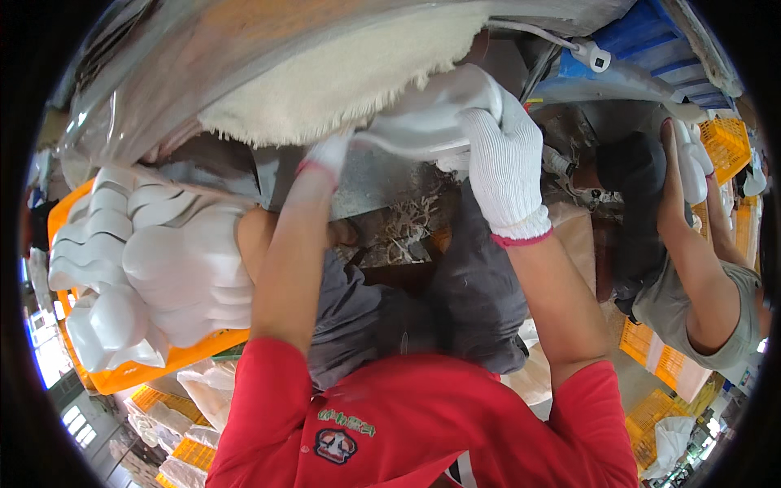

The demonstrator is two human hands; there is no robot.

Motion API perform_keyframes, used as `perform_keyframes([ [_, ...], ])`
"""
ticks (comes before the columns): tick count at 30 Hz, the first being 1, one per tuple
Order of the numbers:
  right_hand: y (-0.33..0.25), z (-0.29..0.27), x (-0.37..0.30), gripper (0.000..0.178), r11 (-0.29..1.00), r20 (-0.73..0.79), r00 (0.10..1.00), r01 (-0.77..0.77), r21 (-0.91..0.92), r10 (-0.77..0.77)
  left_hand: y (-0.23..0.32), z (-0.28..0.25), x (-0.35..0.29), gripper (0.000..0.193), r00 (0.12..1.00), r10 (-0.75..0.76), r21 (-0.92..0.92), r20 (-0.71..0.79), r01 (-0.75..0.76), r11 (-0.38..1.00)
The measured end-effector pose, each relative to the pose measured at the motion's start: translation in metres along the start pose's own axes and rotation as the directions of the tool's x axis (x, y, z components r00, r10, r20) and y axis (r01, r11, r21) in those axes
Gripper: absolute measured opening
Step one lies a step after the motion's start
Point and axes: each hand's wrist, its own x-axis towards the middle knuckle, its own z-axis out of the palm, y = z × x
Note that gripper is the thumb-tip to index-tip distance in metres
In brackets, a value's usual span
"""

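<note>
A glossy white curved moulded piece (431,130) is between my two hands, up against a broad cream cloth wheel with a frayed edge (350,77). My right hand (506,159), in a white knit glove with a red cuff, is closed around the piece's right end. At the left end my left hand (329,153), gloved the same way and slightly blurred, holds the piece; its fingers are largely hidden by the cloth and the piece. The cloth covers part of the piece's upper left side.
An orange crate (122,376) heaped with similar white pieces (187,252) stands at my left. On the right a co-worker (716,301) holds white pieces (690,167). Frayed scraps (411,228) lie below my hands. A white cable connector (592,57) hangs near a blue ribbed panel (651,45).
</note>
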Motion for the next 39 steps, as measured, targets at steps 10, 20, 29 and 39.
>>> perform_keyframes([
  [10, 0.031, 0.007, 0.066, 0.022, 0.522, 0.281, 0.914, 0.400, -0.754, -0.295, 0.046, -0.056, -0.104, 0.077, 0.936, -0.128, 0.118, 0.327, 0.094, 0.989],
  [20, -0.027, -0.007, -0.031, 0.054, 0.869, 0.181, 0.982, 0.043, -0.492, 0.054, 0.064, 0.081, -0.109, 0.029, 0.984, 0.107, -0.931, 0.140, 0.094, 0.354],
  [29, 0.004, -0.003, -0.014, 0.079, 0.763, -0.115, 0.936, 0.196, -0.616, -0.333, 0.063, 0.079, -0.011, 0.043, 0.865, 0.499, 0.109, 0.046, -0.501, 0.858],
  [39, 0.027, 0.010, 0.061, 0.042, 0.745, 0.160, 0.974, 0.224, -0.628, -0.158, -0.007, 0.012, -0.091, 0.033, 0.923, 0.032, -0.087, 0.383, 0.001, 0.996],
])
